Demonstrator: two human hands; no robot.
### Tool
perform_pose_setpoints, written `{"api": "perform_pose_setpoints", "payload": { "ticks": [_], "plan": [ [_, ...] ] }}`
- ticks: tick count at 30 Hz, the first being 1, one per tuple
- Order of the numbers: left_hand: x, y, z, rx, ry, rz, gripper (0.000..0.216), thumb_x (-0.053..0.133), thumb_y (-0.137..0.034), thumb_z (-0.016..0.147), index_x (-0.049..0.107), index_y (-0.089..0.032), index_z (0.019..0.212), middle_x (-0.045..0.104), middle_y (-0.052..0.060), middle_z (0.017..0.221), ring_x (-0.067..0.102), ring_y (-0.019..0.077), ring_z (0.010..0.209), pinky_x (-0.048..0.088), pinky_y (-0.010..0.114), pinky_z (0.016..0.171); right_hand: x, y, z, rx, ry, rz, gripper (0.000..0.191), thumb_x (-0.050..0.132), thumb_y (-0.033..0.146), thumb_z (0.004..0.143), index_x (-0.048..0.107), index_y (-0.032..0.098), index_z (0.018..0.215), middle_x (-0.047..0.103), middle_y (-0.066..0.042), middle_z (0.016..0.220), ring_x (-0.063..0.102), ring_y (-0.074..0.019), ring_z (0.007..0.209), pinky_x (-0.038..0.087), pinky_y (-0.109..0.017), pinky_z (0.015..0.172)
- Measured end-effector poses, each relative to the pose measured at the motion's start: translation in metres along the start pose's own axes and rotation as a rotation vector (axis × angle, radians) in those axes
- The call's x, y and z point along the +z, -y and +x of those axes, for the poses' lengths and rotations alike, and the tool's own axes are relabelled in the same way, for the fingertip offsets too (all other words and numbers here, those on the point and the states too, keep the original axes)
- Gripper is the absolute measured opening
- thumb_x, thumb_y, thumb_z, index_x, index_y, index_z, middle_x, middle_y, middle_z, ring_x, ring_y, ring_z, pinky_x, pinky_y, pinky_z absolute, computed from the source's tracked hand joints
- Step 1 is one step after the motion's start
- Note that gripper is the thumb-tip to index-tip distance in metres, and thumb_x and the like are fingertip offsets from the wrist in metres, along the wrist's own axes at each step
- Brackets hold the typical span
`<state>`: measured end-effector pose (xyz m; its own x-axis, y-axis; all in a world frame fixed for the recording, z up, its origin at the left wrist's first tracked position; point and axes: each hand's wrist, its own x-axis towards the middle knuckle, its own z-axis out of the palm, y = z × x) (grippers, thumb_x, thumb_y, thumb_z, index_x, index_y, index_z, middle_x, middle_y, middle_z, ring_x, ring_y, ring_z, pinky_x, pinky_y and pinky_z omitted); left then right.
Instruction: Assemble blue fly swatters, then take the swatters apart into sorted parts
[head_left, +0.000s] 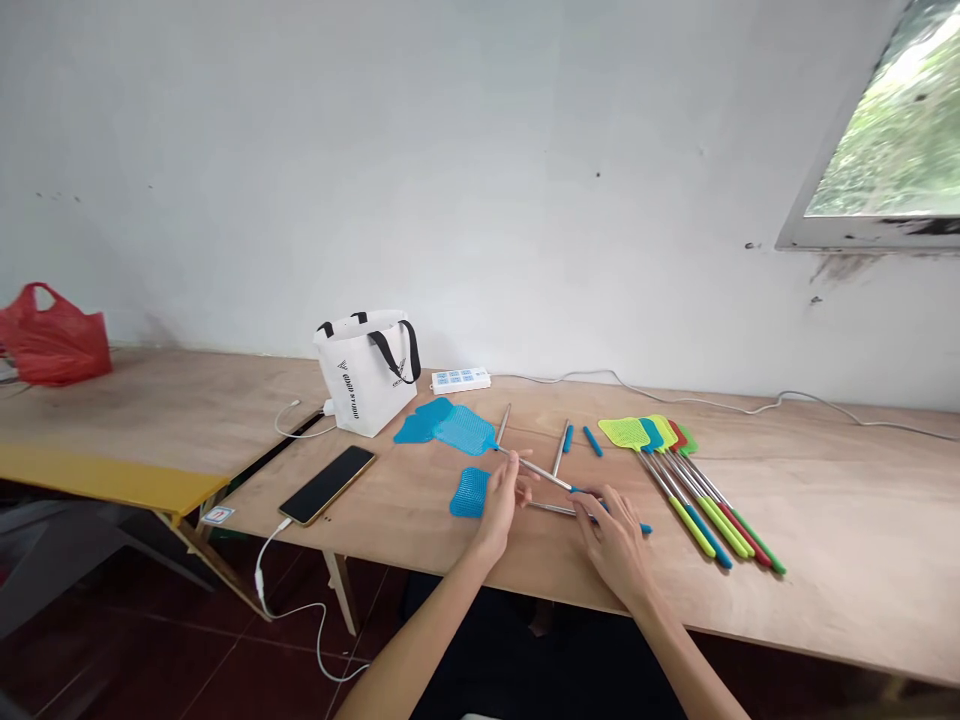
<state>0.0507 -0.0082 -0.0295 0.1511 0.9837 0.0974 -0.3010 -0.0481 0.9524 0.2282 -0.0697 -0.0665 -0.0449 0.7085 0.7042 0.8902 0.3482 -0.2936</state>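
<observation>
Near the front edge of the plywood table [787, 520], seen from the head camera, both hands work on 1 blue fly swatter [466, 431]; the left hand [501, 503] has its fingers pinched together on the thin metal rod [536, 470] just behind the blue mesh head, though the fingertips overlap and the exact grip is hard to make out; the right hand [613, 540] lies further along the same rod, fingers curled close around its blue grip end, and whether they truly clamp it or only rest on it I cannot tell, since the hand covers that part; the swatter's head rests on the table, partly over a 2nd blue head beside it; a loose blue mesh head [470, 493] lies just left of the left hand; 2 bare metal rods [561, 447] and small blue caps [592, 441] lie just beyond the hands; to the right, apart from the hands, a row of finished swatters [694, 490] in green, yellow, blue and red lies side by side, their heads overlapping so the count is unclear; further left stand a white tote bag [369, 375], a phone [327, 485] on a cable and a white power strip [460, 380]; a red plastic bag [52, 335] sits at the far left; the window [892, 140] is cut off at the frame's right edge.
</observation>
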Motion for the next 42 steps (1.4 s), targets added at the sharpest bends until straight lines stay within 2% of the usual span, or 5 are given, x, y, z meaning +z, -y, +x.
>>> {"api": "perform_pose_setpoints", "payload": {
  "ticks": [10, 15, 19, 31, 42],
  "plan": [
    [0.021, 0.02, -0.015, 0.004, 0.155, 0.07, 0.066, 0.053, -0.078, 0.085, 0.069, -0.014, 0.084, 0.064, 0.006, 0.074, 0.055, 0.0138, 0.059, 0.036, 0.024, 0.053, -0.002, 0.004, 0.002, -0.048, 0.106, -0.021, 0.025, 0.037, 0.025, 0.106, 0.061, 0.023, 0.104, 0.068, -0.004, 0.088, 0.059, -0.0203, 0.081, 0.037, -0.034, 0.076],
    [0.022, 0.017, -0.016, 0.079, 0.047, 0.097, 0.068, 0.047, -0.078, 0.088, 0.065, -0.015, 0.071, 0.048, 0.0, 0.058, 0.042, 0.0109, 0.052, 0.033, 0.024, 0.051, -0.001, 0.009, 0.004, -0.105, 0.117, -0.01, 0.031, 0.035, 0.027, 0.107, 0.062, 0.022, 0.094, 0.068, -0.004, 0.083, 0.057, -0.0192, 0.077, 0.035, -0.033, 0.075],
    [0.019, 0.002, -0.015, 0.145, -0.001, 0.046, 0.064, 0.053, -0.075, 0.088, 0.061, -0.015, 0.069, 0.06, 0.005, 0.073, 0.045, 0.0095, 0.052, 0.031, 0.024, 0.047, 0.002, 0.019, 0.006, -0.111, 0.072, -0.001, 0.031, 0.035, 0.024, 0.107, 0.06, 0.022, 0.09, 0.066, -0.002, 0.077, 0.054, -0.0185, 0.072, 0.033, -0.033, 0.072],
    [-0.094, -0.103, 0.013, 0.325, -0.413, -0.43, 0.057, 0.071, -0.066, 0.083, 0.041, -0.02, 0.069, 0.04, -0.008, 0.055, 0.036, 0.0062, 0.038, 0.034, 0.02, 0.039, -0.036, -0.041, 0.013, -0.164, 0.061, -0.133, 0.027, 0.045, 0.032, 0.105, 0.066, 0.022, 0.091, 0.068, -0.003, 0.079, 0.056, -0.0194, 0.076, 0.037, -0.034, 0.077],
    [-0.094, -0.095, 0.021, 0.339, -0.419, -0.509, 0.047, 0.057, -0.055, 0.098, 0.045, -0.019, 0.07, 0.04, -0.006, 0.055, 0.031, 0.0059, 0.038, 0.032, 0.019, 0.04, -0.029, -0.05, 0.012, 0.017, 0.208, 0.027, 0.031, 0.039, 0.04, 0.104, 0.065, 0.025, 0.096, 0.072, -0.006, 0.097, 0.066, -0.0237, 0.092, 0.049, -0.036, 0.081]
  ]
}}
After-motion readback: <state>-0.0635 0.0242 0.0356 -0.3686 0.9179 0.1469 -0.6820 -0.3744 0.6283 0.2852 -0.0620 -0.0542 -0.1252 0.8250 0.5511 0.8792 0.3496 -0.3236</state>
